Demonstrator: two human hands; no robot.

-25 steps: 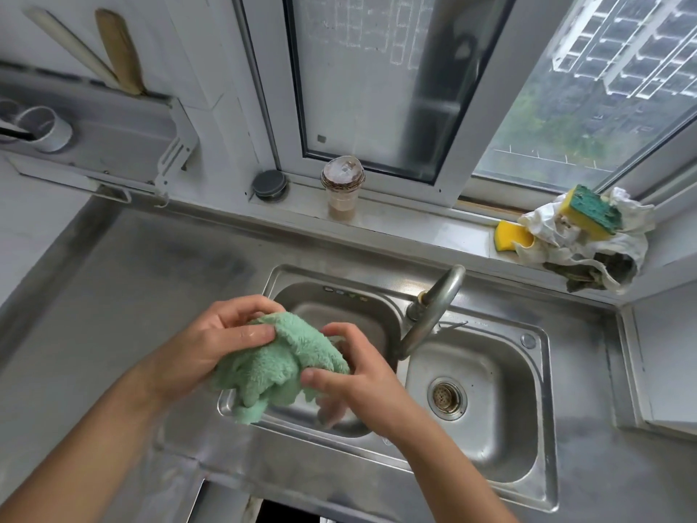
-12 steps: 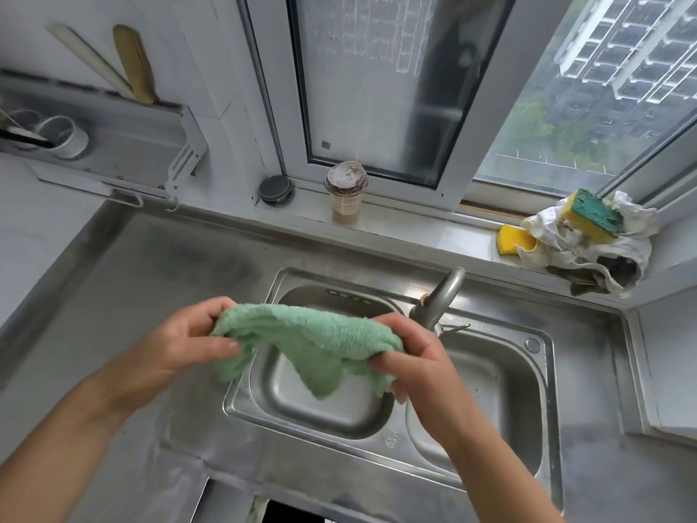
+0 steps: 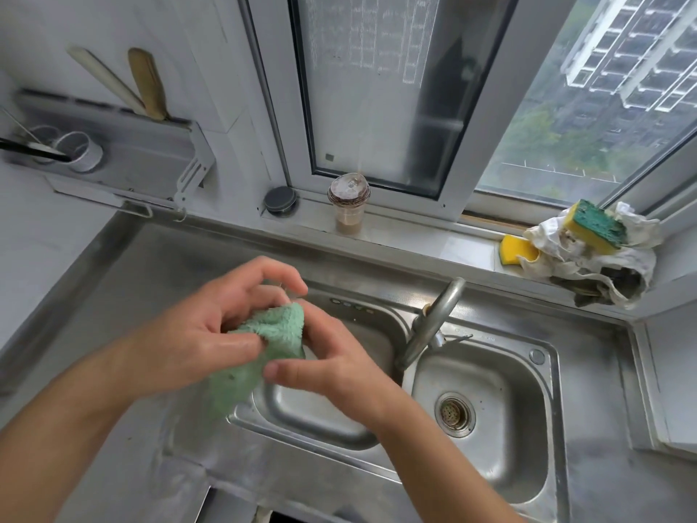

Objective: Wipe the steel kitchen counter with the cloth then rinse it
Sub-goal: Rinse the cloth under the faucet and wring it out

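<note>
The left hand (image 3: 196,334) and right hand (image 3: 332,366) grip the bunched green cloth (image 3: 273,332) between them over the sink basin (image 3: 313,419); I'd shift it under the faucet (image 3: 433,320) beyond the right hand and knead evenly.

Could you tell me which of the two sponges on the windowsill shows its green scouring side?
The sponge perched on the crumpled rags, far right; the other sponge, left of the pile, shows only yellow.

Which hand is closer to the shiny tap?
Right. The right hand is just left of the curved steel tap; the left hand is farther left, beyond the green cloth.
</note>
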